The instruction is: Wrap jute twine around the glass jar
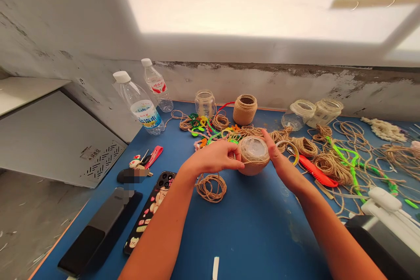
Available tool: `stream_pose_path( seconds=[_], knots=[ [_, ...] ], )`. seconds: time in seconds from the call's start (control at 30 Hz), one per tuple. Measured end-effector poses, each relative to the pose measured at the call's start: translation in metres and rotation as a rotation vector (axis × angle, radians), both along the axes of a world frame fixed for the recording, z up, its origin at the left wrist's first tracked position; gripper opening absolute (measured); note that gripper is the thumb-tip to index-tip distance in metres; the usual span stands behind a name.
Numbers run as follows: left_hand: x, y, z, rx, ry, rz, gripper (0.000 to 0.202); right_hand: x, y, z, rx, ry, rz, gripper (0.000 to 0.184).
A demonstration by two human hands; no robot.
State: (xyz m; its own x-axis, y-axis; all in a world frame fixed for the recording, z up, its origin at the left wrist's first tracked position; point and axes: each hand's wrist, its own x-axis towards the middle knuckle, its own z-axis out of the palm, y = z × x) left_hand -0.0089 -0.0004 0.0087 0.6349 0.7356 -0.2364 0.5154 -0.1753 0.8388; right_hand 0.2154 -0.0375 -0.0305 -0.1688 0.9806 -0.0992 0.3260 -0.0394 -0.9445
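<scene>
- The left hand [223,156] and right hand [278,157] clamp a wrapped jar [253,167] between them, over the middle of the worktop [249,227]; whether its underside touches the surface cannot be told
- Twine goes round the wrapped jar's side, and a pale, see-through round end faces up; whether this is base or mouth is unclear
- Beyond it, at the far side, a second twine-covered jar [245,111] stands upright, its mouth open and its inside too dark to read
- To that one's left stands a clear glass jar [205,104]; two more glass jars [297,116] [326,113] sit together at far right, contents hard to make out
- Two capped plastic bottles [144,113] [158,87] stand at far left, any liquid level unclear
- The left forearm covers part of a patterned phone [149,218], and its wrist partly overlaps a twine coil [211,188]
- The right hand hides part of a tape roll [296,154], just left of a red cutter [317,171]
- A black object [380,245] is cut off at near right, a white strip [215,267] at the near edge
- Pixelation masks part of a dark item [126,176] near the keys [147,157]
</scene>
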Motion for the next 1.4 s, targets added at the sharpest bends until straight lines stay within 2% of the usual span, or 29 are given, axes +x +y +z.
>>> stream_pose_path(
  seconds=[0.17,0.37,0.53,0.7,0.87,1.23,1.4],
  knots=[
    [0.001,0.001,-0.002,0.012,0.015,0.006,0.024,-0.005,0.000,0.000,-0.080,0.205,-0.027,0.085],
    [0.000,0.001,0.002,0.029,0.021,-0.026,0.022,0.002,0.004,-0.001,-0.109,0.286,0.012,0.073],
    [-0.002,0.001,0.003,0.029,0.021,-0.052,0.021,0.010,0.007,-0.006,-0.095,0.247,0.097,0.077],
    [-0.003,0.001,0.001,0.015,-0.006,-0.069,0.021,0.010,0.005,-0.002,-0.096,0.230,0.125,0.082],
    [-0.003,0.001,0.002,0.029,-0.003,-0.067,0.020,0.014,0.005,-0.005,-0.108,0.256,0.149,0.088],
    [-0.002,-0.001,0.003,0.017,-0.006,-0.069,0.018,0.013,0.005,-0.006,-0.100,0.298,0.154,0.086],
    [0.003,-0.003,0.004,0.039,0.023,-0.080,0.018,0.010,0.004,-0.006,-0.074,0.279,0.125,0.092]
  ],
)
